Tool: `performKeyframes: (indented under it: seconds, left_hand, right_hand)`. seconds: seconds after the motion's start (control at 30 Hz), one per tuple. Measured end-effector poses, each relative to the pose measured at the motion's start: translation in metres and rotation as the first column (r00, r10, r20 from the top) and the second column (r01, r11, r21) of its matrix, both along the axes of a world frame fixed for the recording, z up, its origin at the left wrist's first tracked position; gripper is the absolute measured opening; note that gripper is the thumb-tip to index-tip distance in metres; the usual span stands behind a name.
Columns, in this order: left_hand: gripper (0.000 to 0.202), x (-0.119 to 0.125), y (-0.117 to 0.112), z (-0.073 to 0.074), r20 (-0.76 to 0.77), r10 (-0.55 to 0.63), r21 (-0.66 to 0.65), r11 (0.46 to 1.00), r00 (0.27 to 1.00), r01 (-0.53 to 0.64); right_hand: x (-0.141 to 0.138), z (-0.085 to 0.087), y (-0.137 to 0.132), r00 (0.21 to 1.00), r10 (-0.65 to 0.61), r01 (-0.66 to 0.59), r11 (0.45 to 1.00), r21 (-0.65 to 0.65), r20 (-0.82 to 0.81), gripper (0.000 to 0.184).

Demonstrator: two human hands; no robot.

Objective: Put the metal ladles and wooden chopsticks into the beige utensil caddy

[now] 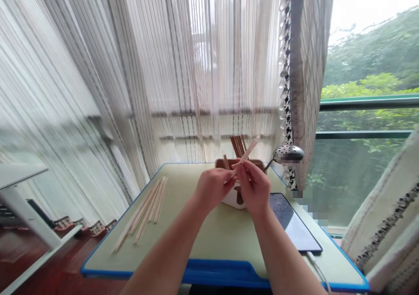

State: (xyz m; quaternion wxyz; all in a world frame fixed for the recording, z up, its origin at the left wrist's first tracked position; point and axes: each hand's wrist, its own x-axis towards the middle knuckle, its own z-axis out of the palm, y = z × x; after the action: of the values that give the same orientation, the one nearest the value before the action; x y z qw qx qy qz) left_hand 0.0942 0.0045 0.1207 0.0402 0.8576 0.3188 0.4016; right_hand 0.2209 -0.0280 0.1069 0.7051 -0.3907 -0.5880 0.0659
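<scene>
Pale wooden chopsticks [248, 152] slant up to the right between my two hands, slightly blurred, so I cannot tell how many there are. My left hand [212, 186] is closed around their lower end. Higher up, the fingers of my right hand [255, 186] pinch them. Behind and below both hands stands a white and brown utensil holder [231, 199], partly hidden by them. Several dark brown chopsticks [237, 146] and a perforated metal skimmer [288, 153] stick out of it. On the table to the left lie several loose pale chopsticks [149, 207].
The pale green table [190, 251] has a blue edge. A tablet [291, 221] lies at its right side, with a white cable [317, 266] running off the front. Sheer curtains [222, 77] hang behind, and a window railing [369, 105] is at the right.
</scene>
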Motion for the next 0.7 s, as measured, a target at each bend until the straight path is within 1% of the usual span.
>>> performKeyframes:
  seconds: [0.03,0.1,0.17,0.27,0.37,0.43,0.5,0.6,0.7]
  left_hand:
    - [0.024,0.003,-0.001,0.003,0.014,0.005,0.062,0.998,1.000,-0.006]
    - [0.024,0.007,0.000,0.003,0.080,-0.030,0.157,0.987,0.996,0.018]
    - [0.024,0.009,0.004,-0.005,0.157,-0.074,0.244,0.969,0.985,0.034]
    - [0.024,0.012,0.010,-0.022,0.196,-0.087,0.325,0.946,0.977,0.019]
    - [0.025,0.014,0.014,-0.037,0.271,-0.029,0.339,0.939,0.962,-0.067]
    - [0.022,0.015,0.016,-0.044,0.326,0.011,0.337,0.933,0.945,-0.127]
    - [0.021,0.016,0.020,-0.048,0.357,0.049,0.323,0.930,0.933,-0.173]
    - [0.023,0.016,0.027,-0.052,0.397,0.112,0.283,0.929,0.911,-0.238]
    - [0.024,0.015,0.033,-0.054,0.390,0.130,0.259,0.935,0.912,-0.244]
  right_hand:
    - [0.000,0.000,-0.003,0.998,-0.054,0.055,0.998,0.040,-0.014,0.020]
    - [0.002,-0.001,-0.008,0.985,-0.162,0.168,0.979,0.111,-0.060,0.020]
    - [0.005,-0.001,-0.009,0.968,-0.237,0.247,0.958,0.145,-0.087,0.020]
    - [0.009,0.001,-0.005,0.956,-0.291,0.291,0.947,0.135,-0.017,0.021]
    - [0.011,0.003,0.001,0.957,-0.282,0.277,0.958,0.075,0.073,0.023]
    - [0.011,0.002,0.007,0.959,-0.263,0.260,0.965,0.035,0.103,0.023]
    - [0.011,0.000,0.014,0.953,-0.277,0.279,0.960,0.002,0.125,0.024]
    - [0.012,-0.006,0.024,0.922,-0.339,0.352,0.935,-0.041,0.188,0.026]
    - [0.012,-0.012,0.030,0.865,-0.377,0.433,0.894,-0.115,0.330,0.027]
